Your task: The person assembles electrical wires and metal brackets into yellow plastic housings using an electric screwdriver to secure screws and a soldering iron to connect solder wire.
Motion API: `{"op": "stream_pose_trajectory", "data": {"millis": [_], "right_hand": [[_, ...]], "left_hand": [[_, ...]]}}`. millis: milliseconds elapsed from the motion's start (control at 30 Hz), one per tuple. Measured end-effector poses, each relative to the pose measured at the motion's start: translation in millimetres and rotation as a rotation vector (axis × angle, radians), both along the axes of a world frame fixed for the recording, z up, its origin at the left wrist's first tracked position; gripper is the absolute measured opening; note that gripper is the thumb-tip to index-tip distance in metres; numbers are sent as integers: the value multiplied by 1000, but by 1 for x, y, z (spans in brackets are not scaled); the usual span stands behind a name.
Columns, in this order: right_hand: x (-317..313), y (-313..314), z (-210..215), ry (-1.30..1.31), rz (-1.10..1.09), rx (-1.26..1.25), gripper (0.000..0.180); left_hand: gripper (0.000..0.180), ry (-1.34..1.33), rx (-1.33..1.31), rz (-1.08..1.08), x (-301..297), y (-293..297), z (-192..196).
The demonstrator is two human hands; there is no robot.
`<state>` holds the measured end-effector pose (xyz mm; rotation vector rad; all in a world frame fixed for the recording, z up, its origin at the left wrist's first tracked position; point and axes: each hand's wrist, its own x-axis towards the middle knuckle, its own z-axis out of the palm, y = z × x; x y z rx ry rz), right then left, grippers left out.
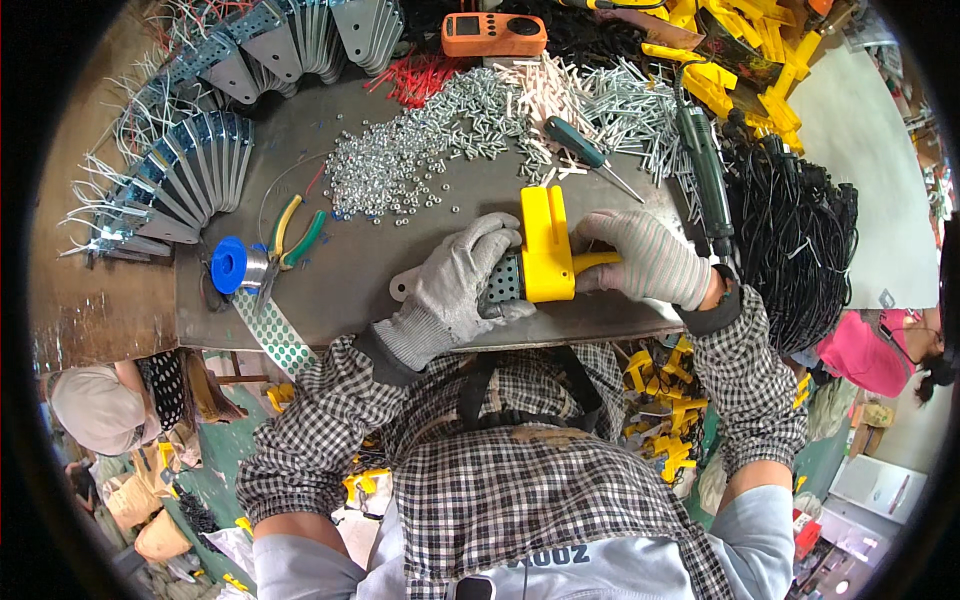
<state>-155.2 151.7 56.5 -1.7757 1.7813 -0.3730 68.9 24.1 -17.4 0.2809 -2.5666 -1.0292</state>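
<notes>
Near the front edge of the dark work table, my left hand, in a grey glove, is closed around a perforated metal plate. A flat grey tab of metal sticks out on the wrist side of that hand. Against the plate stands a yellow plastic housing, upright. My right hand, in a striped, pale glove, pinches the yellow handle-like part on the housing's right side. The gloves cover the joint between plate and housing in part.
Loose nuts, screws and pale sleeves lie behind. A screwdriver, a green power screwdriver and black cables are right. Left are pliers, a blue solder spool and metal plates. An orange meter sits at the back.
</notes>
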Motion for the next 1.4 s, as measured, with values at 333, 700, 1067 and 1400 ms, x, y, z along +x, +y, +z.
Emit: {"op": "stream_pose_trajectory", "data": {"millis": [333,700,1067,1400], "right_hand": [[13,10,4,164,60,-119,36],[-127,27,-31,795,-942,-94,53],[-77,58,29,-1301,-906,-843,44],[-8,28,-23,-1833,-1108,-1075,29]], "left_hand": [[90,-127,-424,-58,-36,10,13],[77,-52,-255,-116,-41,13,19],[83,-67,-280,-145,-43,10,17],[88,-49,-302,-152,-42,12,11]]}}
